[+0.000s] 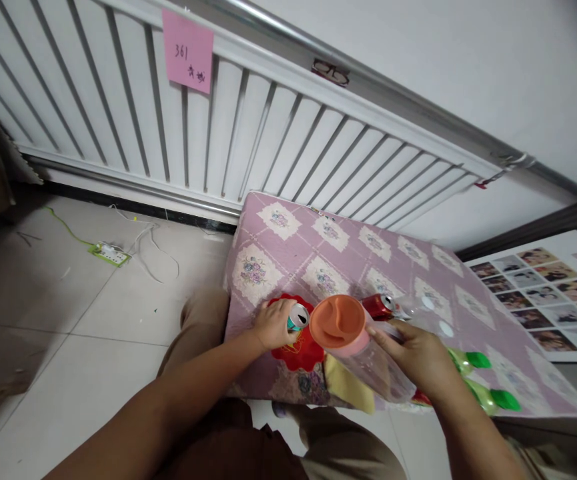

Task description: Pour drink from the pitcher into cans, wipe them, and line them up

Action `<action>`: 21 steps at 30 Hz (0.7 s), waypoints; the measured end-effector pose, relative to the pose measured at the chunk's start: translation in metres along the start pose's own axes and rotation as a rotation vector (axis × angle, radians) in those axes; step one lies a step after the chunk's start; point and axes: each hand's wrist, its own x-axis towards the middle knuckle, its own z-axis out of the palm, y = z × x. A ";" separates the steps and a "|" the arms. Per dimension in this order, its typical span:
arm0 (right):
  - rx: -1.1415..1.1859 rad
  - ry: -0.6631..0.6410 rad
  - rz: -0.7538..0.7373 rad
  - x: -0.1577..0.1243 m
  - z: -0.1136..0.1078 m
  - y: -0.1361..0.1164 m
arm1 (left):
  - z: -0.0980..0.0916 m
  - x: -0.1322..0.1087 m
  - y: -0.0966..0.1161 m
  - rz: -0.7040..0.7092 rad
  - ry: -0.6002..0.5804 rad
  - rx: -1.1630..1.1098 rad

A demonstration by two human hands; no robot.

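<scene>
My left hand is wrapped round a teal drink can with an opened top, over a red scalloped tray. In my right hand is the handle of a clear plastic pitcher with an orange lid, tilted with its lid close to the can. No liquid can be made out between them. Behind the pitcher is a red can, opened at the top. A yellow cloth hangs at the near edge, partly behind the pitcher.
A purple flowered cloth covers the low table. Green-capped bottles lie at the right, beside clear plastic items. A white radiator runs behind; a power strip with cords lies on the left floor. A photo board leans at right.
</scene>
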 end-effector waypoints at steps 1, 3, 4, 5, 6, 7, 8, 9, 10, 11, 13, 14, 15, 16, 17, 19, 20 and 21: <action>-0.001 -0.003 -0.008 0.000 0.000 0.000 | 0.000 0.000 0.000 0.000 0.000 0.000; 0.000 -0.009 -0.022 0.001 -0.001 -0.002 | 0.001 0.000 0.000 0.003 0.003 0.001; -0.003 -0.011 -0.030 0.002 -0.001 -0.002 | 0.001 0.000 0.000 0.003 0.006 0.001; -0.008 -0.010 -0.040 0.002 -0.002 -0.003 | 0.001 -0.001 0.000 0.003 0.008 0.000; -0.017 -0.006 -0.052 0.003 -0.002 -0.003 | 0.001 -0.001 0.000 0.002 0.009 0.000; -0.027 0.002 -0.065 0.003 -0.002 -0.004 | 0.001 -0.001 0.000 -0.001 0.010 0.000; -0.037 0.011 -0.080 0.004 -0.002 -0.003 | 0.000 -0.001 0.000 -0.003 0.009 0.000; -0.046 0.019 -0.093 0.004 -0.002 -0.003 | 0.000 -0.001 0.001 -0.004 0.008 0.000; -0.054 0.026 -0.105 0.005 -0.002 -0.003 | -0.001 -0.001 0.001 -0.005 0.005 -0.002; -0.060 0.031 -0.114 0.005 -0.002 -0.003 | -0.001 -0.001 0.001 -0.006 0.002 -0.003; -0.071 0.036 -0.129 0.006 -0.001 -0.002 | -0.002 -0.001 0.001 -0.010 -0.001 -0.004; -0.075 0.036 -0.136 0.007 -0.001 -0.002 | -0.002 -0.001 0.001 -0.012 0.000 -0.004; -0.079 0.036 -0.142 0.007 -0.001 -0.003 | -0.002 -0.001 0.001 -0.012 0.002 -0.004; -0.084 0.034 -0.148 0.007 -0.002 -0.003 | -0.002 -0.001 0.001 -0.010 0.004 -0.003; -0.089 0.032 -0.152 0.007 -0.002 -0.004 | -0.002 -0.001 0.001 -0.008 0.008 -0.003; -0.095 0.027 -0.158 0.007 -0.002 -0.004 | -0.001 -0.001 0.001 -0.006 0.014 -0.001; -0.097 0.024 -0.161 0.008 -0.002 -0.005 | -0.001 -0.001 0.001 -0.006 0.016 -0.001; -0.098 0.023 -0.165 0.008 -0.002 -0.005 | -0.001 -0.001 0.001 -0.005 0.018 0.000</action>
